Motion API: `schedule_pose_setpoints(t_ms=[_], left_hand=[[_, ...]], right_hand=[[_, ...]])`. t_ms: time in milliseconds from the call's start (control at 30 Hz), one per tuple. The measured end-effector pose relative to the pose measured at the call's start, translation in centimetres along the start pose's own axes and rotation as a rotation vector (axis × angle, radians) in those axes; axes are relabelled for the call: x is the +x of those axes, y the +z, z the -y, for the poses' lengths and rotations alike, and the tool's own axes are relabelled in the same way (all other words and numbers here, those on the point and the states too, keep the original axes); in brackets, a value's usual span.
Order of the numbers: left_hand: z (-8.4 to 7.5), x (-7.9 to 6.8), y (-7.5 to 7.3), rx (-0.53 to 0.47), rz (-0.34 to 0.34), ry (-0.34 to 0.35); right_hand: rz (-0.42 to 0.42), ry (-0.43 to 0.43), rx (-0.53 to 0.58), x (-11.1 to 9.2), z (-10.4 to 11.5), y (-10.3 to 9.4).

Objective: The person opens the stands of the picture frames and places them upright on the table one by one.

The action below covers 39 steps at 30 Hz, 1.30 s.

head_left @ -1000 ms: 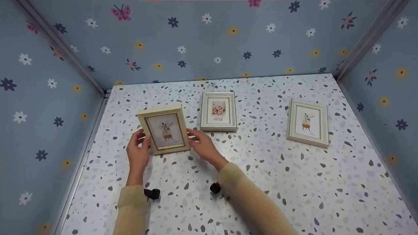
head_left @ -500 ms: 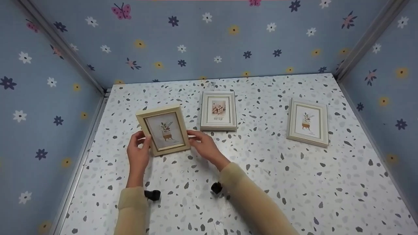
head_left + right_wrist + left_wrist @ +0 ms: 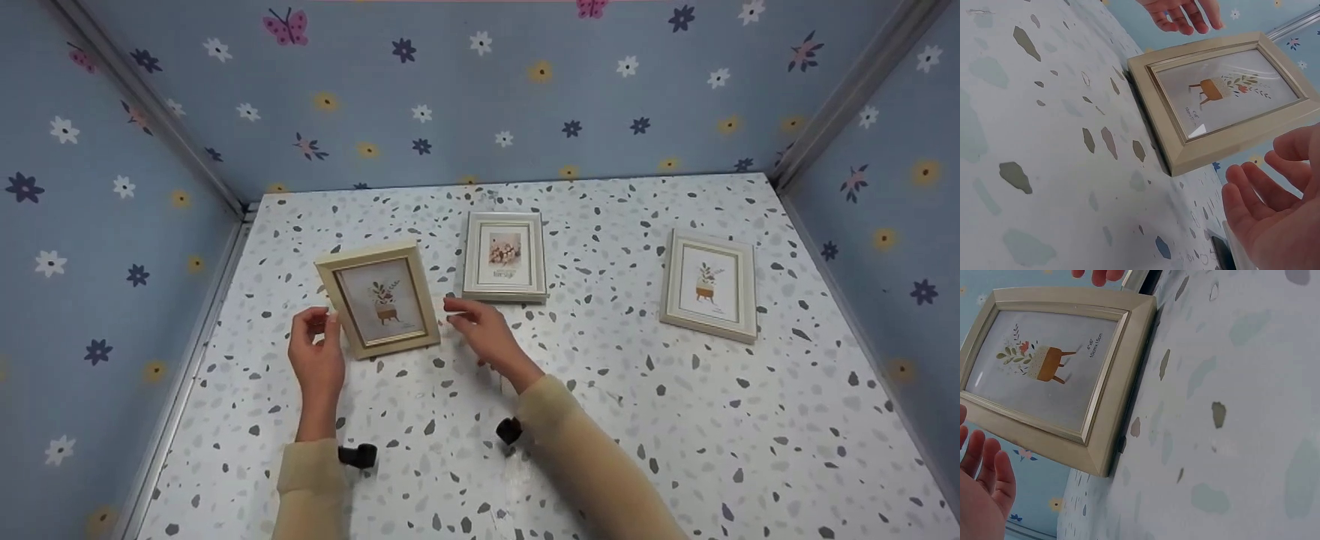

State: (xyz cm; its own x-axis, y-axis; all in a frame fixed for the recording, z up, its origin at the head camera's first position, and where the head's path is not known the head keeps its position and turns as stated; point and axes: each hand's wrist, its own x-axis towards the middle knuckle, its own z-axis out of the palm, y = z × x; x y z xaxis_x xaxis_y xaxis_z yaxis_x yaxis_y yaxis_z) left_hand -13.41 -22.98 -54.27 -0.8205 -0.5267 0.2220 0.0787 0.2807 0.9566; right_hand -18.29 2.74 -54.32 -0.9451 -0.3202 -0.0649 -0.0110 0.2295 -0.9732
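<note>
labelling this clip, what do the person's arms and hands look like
A plain, beige-yellow fabric left sleeve and matching right sleeve reach the wrists. The bare left hand and bare right hand wear no gloves. A small black device shows at the left wrist, a similar black device at the right.

the left grip and right grip face each other, apart, their fingers relaxed and loosely bent.

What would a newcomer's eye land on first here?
Probably the gold frame, standing upright left of centre between the left hand and right hand, neither gripping it. Then the silvery frame and white frame lying flat on the speckled table, centre and right, before a flowered blue wall.
</note>
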Motion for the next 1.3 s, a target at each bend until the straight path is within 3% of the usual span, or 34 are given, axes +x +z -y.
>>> schedule_pose_setpoints(t_ms=[100, 233, 433, 500, 733, 1000, 1100, 1300], left_hand=[[-0.6, -0.4, 0.4, -0.065, 0.013, 0.037], [-1.8, -1.0, 1.2, -0.121, 0.087, 0.073], [-4.9, -2.5, 2.6, -0.125, 0.199, 0.157], [-5.2, -3.0, 3.3, -0.131, 0.235, 0.184], [-3.6, -4.1, 7.7, -0.164, 0.345, 0.217], [-3.0, -5.1, 13.2, -0.073, 0.549, 0.148], [-3.2, -4.9, 14.7, -0.028, 0.562, 0.139], [-4.0, -3.6, 17.1, 0.031, 0.526, 0.112]], right_hand=[[-0.015, -0.011, 0.027, -0.1, 0.0, -0.8], [-0.045, -0.017, 0.068, -0.2, 0.2, -1.9], [-0.081, -0.036, 0.109, -0.3, 0.4, -3.4], [-0.097, -0.037, 0.119, -0.3, 0.4, -3.8], [-0.195, -0.007, 0.127, -0.2, -0.1, -5.6], [-0.294, 0.016, 0.133, 0.0, -0.9, -7.4], [-0.349, 0.040, 0.121, 0.2, -1.2, -7.9], [-0.458, 0.040, 0.092, 0.6, -1.8, -9.3]])
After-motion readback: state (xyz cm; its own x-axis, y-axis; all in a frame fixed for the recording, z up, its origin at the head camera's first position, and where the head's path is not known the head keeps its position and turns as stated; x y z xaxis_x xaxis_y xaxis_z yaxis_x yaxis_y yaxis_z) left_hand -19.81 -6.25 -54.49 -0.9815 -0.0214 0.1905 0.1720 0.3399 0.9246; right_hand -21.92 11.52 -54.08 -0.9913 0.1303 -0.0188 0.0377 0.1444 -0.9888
